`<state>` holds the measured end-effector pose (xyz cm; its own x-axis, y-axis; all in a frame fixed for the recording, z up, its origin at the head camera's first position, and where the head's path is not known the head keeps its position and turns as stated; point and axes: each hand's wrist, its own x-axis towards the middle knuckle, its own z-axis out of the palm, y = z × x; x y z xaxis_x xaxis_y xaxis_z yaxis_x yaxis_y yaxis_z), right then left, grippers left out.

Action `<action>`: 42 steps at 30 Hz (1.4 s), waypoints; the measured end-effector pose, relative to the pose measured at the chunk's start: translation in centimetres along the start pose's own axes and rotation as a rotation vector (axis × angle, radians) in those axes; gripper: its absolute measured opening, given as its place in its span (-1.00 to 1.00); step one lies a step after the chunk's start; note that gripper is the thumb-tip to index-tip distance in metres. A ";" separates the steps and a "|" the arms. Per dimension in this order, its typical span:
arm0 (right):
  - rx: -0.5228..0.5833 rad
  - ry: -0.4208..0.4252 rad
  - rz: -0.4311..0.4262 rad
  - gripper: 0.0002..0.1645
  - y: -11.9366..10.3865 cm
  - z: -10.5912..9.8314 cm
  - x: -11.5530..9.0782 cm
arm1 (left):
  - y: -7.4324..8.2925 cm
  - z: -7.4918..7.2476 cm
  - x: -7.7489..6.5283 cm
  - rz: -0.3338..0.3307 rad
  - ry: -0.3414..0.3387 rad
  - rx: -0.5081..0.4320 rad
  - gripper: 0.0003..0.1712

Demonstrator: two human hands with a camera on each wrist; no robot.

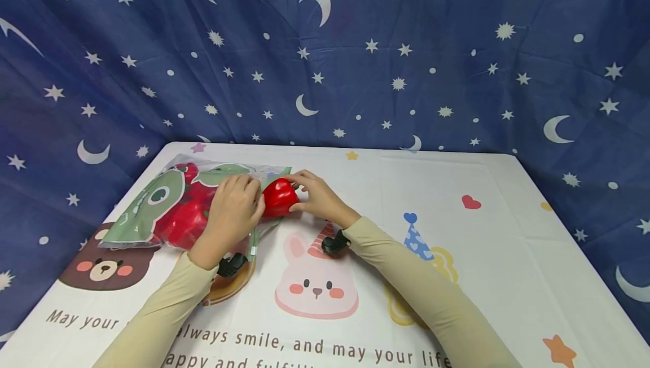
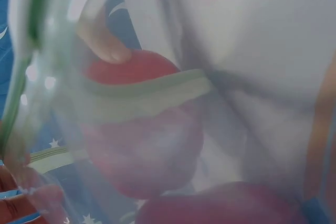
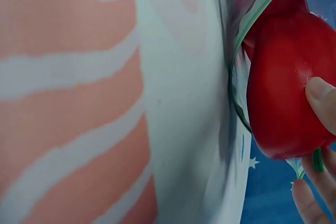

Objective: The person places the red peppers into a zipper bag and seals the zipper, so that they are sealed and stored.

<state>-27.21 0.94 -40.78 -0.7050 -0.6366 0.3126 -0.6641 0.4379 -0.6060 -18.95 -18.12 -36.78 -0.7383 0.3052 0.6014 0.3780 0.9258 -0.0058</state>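
Observation:
A clear plastic zip bag with a green cartoon print lies at the table's left, with several red peppers inside. My left hand grips the bag near its open mouth, fingers curled over the film. My right hand holds a glossy red bell pepper between thumb and fingers at that mouth. Its green stem points toward the right fingers. Through the hazy film in the left wrist view, this pepper is partly behind the bag's zip strip, with another red pepper below it.
The table wears a white cloth printed with animals and lettering. A blue star-patterned curtain stands along its back and sides. Black wrist devices sit at both cuffs.

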 end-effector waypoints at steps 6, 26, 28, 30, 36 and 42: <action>0.002 -0.065 -0.033 -0.32 0.0 0.4 0.1 | 0.0 -0.1 0.0 0.005 -0.002 0.006 -0.78; -0.024 0.003 0.062 -0.84 -0.1 1.4 0.9 | 0.0 0.0 -0.2 0.005 -0.006 -0.001 -0.72; -0.014 -0.026 0.044 -0.88 -0.1 1.4 0.8 | 0.0 0.0 -0.2 0.005 -0.008 0.001 -0.72; -0.014 -0.056 0.023 -0.91 0.0 1.3 0.7 | 0.0 0.0 -0.2 0.008 -0.006 0.004 -0.73; -0.033 -0.132 -0.036 -0.80 0.0 1.2 0.5 | -0.1 0.1 -0.3 0.027 0.008 -0.001 -0.80; -0.089 -0.219 -0.033 -0.57 -0.1 1.3 0.6 | -0.1 0.4 -0.4 0.051 0.010 -0.004 -0.84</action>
<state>-27.25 -0.30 -41.54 -0.6184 -0.7695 0.1595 -0.7121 0.4628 -0.5280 -18.89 -18.22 -37.38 -0.7125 0.3495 0.6084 0.4171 0.9083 -0.0334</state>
